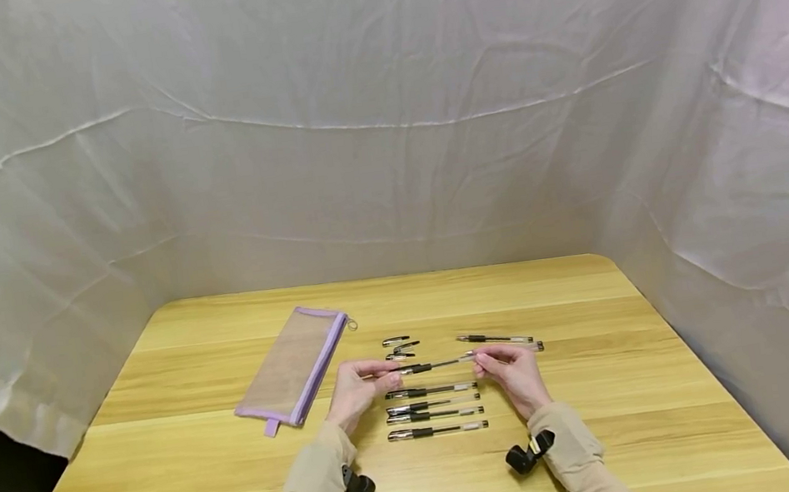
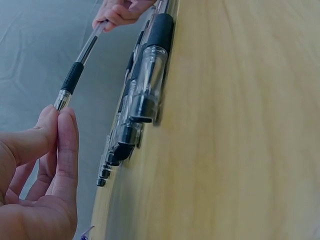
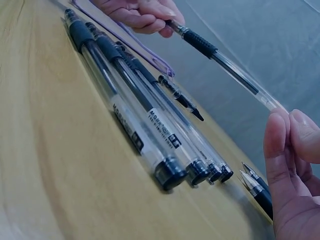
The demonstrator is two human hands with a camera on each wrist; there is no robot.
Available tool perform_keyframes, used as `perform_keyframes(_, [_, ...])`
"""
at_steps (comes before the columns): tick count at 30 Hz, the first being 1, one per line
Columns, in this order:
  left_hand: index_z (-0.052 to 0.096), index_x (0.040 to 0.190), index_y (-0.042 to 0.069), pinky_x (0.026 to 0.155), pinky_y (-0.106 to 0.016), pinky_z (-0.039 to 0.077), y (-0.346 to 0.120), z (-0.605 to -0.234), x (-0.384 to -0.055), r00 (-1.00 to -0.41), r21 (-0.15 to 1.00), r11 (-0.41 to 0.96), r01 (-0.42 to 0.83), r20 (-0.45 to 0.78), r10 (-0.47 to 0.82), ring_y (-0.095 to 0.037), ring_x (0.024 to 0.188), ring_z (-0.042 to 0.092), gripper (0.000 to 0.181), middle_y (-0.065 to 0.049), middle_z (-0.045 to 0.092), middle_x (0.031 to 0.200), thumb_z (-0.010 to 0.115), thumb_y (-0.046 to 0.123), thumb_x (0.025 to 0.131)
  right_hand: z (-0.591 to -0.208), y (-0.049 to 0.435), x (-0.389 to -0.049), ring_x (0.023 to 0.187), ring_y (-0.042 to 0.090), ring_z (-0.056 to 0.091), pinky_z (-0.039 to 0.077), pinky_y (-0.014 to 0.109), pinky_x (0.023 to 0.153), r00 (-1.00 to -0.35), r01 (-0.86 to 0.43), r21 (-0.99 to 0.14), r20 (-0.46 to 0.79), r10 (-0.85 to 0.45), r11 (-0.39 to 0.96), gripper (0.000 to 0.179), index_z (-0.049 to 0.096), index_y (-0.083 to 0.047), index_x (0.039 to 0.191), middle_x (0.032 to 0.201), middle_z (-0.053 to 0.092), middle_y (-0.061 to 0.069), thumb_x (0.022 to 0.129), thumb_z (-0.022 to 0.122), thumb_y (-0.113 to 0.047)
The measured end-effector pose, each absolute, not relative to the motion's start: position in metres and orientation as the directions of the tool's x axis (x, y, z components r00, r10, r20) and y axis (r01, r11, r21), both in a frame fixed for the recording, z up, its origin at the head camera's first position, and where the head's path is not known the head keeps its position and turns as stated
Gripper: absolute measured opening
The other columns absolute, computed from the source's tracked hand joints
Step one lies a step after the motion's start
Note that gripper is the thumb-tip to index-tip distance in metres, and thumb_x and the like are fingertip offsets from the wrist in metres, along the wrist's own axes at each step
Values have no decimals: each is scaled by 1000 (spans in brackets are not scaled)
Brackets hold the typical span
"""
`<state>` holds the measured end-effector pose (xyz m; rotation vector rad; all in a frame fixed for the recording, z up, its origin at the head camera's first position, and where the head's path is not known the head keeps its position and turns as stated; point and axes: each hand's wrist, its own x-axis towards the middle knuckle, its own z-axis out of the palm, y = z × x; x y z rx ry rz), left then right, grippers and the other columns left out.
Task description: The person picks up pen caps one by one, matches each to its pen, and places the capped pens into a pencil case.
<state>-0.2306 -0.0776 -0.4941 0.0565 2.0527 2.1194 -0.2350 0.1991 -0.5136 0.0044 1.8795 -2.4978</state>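
Note:
Between both hands a clear gel pen with a black grip (image 1: 430,366) is held roughly level above the table. My left hand (image 1: 363,386) pinches its tip end, where a clear cap shows in the right wrist view; the fingers partly hide it. My right hand (image 1: 512,372) pinches the rear end between thumb and fingers (image 3: 277,142). Nearer to me, several capped pens (image 1: 438,431) lie side by side in a row. Beyond the left hand are a few loose pen caps (image 1: 396,340). Two uncapped pens (image 1: 496,339) lie beyond the right hand, one partly hidden by it.
A mesh zip pouch with purple edging (image 1: 289,370) lies flat and slanted to the left of the pens. The wooden table (image 1: 662,427) is bordered at the back and sides by pale hanging cloth (image 1: 385,180).

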Motion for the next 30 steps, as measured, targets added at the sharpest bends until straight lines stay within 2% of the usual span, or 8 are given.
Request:
perform_keyframes(10, [72,108,-8,76,-31,61,-78,-496,-229,-987,995,8,-95,-96,130,-15,75,75,27,-21,77,95,76,-6,82,-512,197,-236,68,11,69,61,24,70,-999,45,-959,-44,-7,-279,28,75,-11,86,79,74,1,89,63,14])
perform_keyframes(16, [71,109,-10,78,-31,62,-79,-496,-229,-987,996,-4,-90,-89,137,-15,76,75,28,-24,76,99,76,-6,82,-512,196,-236,67,13,69,61,24,69,-997,72,-955,-76,5,-288,26,75,-9,86,80,74,3,88,64,14])
perform_keyframes(19, [71,109,-11,78,-30,62,-79,-495,-229,-987,997,0,-81,-80,139,-15,77,75,28,-26,75,101,76,-6,82,-513,196,-235,66,13,69,60,24,69,-998,62,-957,-67,10,-282,22,75,-5,88,80,74,3,88,64,14])
perform_keyframes(23, [71,108,-10,74,-26,60,-79,-495,-228,-988,997,11,-76,-77,131,-11,75,73,28,-25,75,101,77,-5,81,-515,195,-235,65,13,69,60,24,66,-999,31,-964,-36,13,-265,14,73,8,98,80,74,6,88,66,13])
perform_keyframes(27, [72,108,-8,74,-25,60,-78,-493,-229,-987,996,8,-93,-94,132,-11,75,73,29,-21,77,100,78,-4,81,-518,195,-235,63,12,68,60,25,63,-1000,12,-972,-10,-9,-236,25,62,24,111,78,74,8,91,65,10])
perform_keyframes(30, [71,109,-9,76,-27,61,-78,-490,-231,-985,995,0,-98,-97,144,-12,75,73,29,-19,77,99,77,-4,82,-520,196,-235,63,12,68,60,25,62,-1000,15,-976,-10,-23,-219,29,57,28,114,77,73,9,92,63,9])
